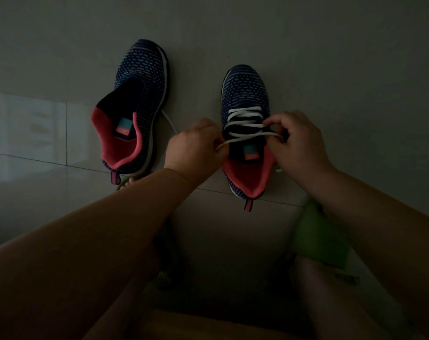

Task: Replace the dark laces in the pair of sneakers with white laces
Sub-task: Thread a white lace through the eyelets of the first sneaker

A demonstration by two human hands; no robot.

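Head view, dim light: two dark sneakers with pink linings stand on the tiled floor (331, 57), toes pointing away. The right sneaker (245, 94) carries a white lace (245, 120) crossed through its eyelets. The left hand (196, 146) pinches one end of that lace, fingers curled, drawing it taut across the tongue. The right hand (299, 141) holds the other end at the shoe's right side, fingers bent around it. The left sneaker (139, 94) has no laces; a white strand (169, 122) lies just beside it.
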